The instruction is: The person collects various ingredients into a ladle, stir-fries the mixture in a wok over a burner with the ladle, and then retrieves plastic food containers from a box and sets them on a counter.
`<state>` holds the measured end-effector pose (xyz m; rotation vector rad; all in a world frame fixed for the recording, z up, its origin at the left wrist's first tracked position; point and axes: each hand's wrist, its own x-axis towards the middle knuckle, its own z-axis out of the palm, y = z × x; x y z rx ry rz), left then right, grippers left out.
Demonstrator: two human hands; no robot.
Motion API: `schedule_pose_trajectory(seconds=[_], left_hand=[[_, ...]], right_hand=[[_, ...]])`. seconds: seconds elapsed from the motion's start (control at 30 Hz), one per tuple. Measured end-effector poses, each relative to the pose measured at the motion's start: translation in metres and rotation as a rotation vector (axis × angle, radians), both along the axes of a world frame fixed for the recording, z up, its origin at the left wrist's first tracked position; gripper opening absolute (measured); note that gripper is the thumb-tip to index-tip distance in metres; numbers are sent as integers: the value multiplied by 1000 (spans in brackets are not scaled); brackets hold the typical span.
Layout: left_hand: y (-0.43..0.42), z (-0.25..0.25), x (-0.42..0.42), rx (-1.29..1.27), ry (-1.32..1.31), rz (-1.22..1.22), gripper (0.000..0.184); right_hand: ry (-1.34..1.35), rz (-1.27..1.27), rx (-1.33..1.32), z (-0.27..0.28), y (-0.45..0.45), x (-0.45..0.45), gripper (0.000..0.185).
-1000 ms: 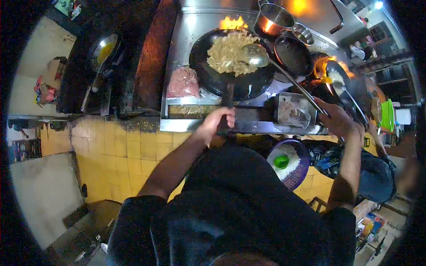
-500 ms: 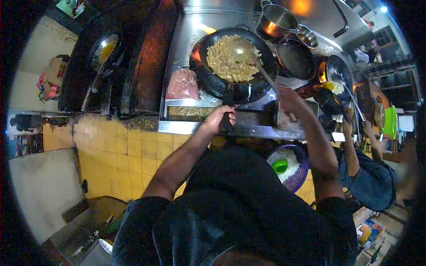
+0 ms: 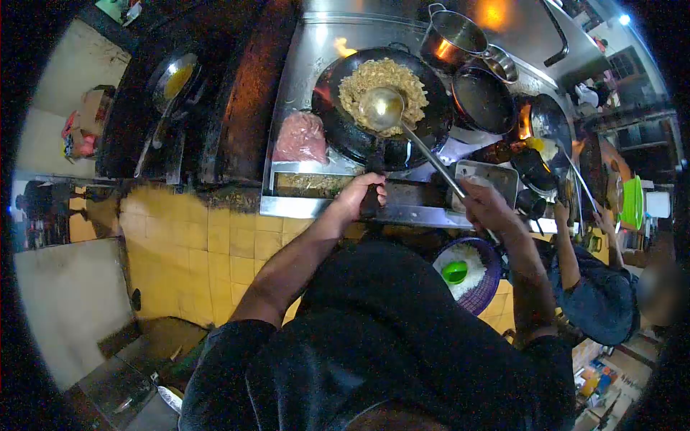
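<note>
In front of me a large black wok (image 3: pixel 431 136) sits on the stove, with browned, chopped food (image 3: pixel 392 75) inside it. My left hand (image 3: pixel 360 195) is closed around the wok's dark handle (image 3: pixel 371 205) at the stove's front edge. My right hand (image 3: pixel 489 205) grips the long metal shaft of a ladle (image 3: pixel 383 108). The round bowl of that ladle rests over the near part of the food. Flames show at the wok's far left rim. Which exact kind of food it is, I cannot tell.
A clear bag of pinkish meat (image 3: pixel 300 136) lies left of the wok. Right of it stand a steel pot (image 3: pixel 453 39), a black pan (image 3: pixel 483 100) and a metal tray (image 3: pixel 489 183). Below is a purple basket (image 3: pixel 483 291) of rice. A co-worker (image 3: pixel 596 287) cooks at right.
The ladle's bowl has come from the far right of the food toward me, and my right hand has moved back and slightly right. My left hand keeps hold of the handle.
</note>
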<state>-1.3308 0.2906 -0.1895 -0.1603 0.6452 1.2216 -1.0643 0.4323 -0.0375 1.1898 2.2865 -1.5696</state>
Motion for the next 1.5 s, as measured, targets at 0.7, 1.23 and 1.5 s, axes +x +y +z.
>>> schedule_pose_trajectory(seconds=[0.7, 1.23, 1.5], left_hand=[[1, 8, -4, 82, 39, -5, 12], [-92, 20, 13, 315, 373, -153, 14], [-24, 117, 9, 67, -241, 129, 13]], right_hand=[[-125, 58, 437, -22, -5, -41, 41], [-170, 188, 858, 46, -60, -4, 55], [-359, 392, 1050, 21, -105, 16, 62]])
